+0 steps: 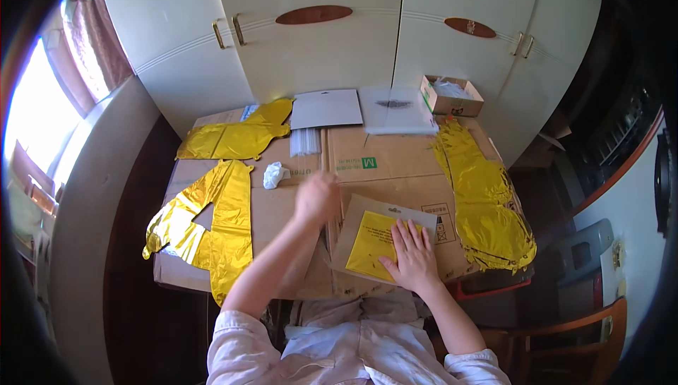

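My right hand (414,256) lies flat with fingers stretched over a yellow printed packet (367,247), pressing it down. The packet sits in or on a clear plastic sleeve (340,258) with a hanging hole at its top, on the cardboard-covered table. Raised just left of the sleeve, my left hand (318,198) is curled and smeared by motion; whether something small is in its fingers cannot be made out. Beyond that hand is a crumpled white wad (274,175). Flat gold foil balloons lie about: one at far left (236,134), one at near left (232,219), one along the right (484,201).
At the back are a whitish sheet stack (327,108), clear plastic sleeves (399,120), white straws (304,142) and a small open box (458,106) with clear plastic inside. Cream cabinets (311,53) stand behind the cardboard tabletop (381,159). A wooden chair (607,328) is at lower right.
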A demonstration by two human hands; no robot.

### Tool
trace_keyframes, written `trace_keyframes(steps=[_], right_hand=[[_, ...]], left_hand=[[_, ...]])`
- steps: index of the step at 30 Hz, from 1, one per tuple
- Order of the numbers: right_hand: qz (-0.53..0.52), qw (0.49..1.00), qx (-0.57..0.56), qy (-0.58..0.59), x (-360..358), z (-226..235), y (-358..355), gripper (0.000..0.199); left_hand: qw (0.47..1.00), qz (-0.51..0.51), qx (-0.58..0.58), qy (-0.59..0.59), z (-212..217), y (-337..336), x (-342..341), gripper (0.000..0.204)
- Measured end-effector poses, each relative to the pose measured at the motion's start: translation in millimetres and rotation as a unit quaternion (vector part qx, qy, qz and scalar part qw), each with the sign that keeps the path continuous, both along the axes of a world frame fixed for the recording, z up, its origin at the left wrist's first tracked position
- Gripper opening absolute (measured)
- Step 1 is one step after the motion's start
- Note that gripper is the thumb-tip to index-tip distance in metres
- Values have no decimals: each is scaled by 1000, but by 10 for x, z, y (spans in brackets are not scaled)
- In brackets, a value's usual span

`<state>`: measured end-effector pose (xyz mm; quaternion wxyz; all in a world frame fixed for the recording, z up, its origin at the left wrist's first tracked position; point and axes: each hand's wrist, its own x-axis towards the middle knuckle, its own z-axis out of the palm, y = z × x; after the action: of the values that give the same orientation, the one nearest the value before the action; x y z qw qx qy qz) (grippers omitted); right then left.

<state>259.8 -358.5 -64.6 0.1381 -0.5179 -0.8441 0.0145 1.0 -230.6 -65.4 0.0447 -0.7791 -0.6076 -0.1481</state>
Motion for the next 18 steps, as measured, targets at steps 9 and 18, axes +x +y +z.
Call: trace_keyframes(steps=[9, 18], right_hand=[[-9, 1000, -5, 8, 15, 50, -29, 76], [-12, 1000, -7, 22, 17, 51, -18, 75]], left_hand=[[945, 263, -140, -134, 376, 1058, -927, 37], [946, 259, -157, -118, 348, 1113, -909, 41]])
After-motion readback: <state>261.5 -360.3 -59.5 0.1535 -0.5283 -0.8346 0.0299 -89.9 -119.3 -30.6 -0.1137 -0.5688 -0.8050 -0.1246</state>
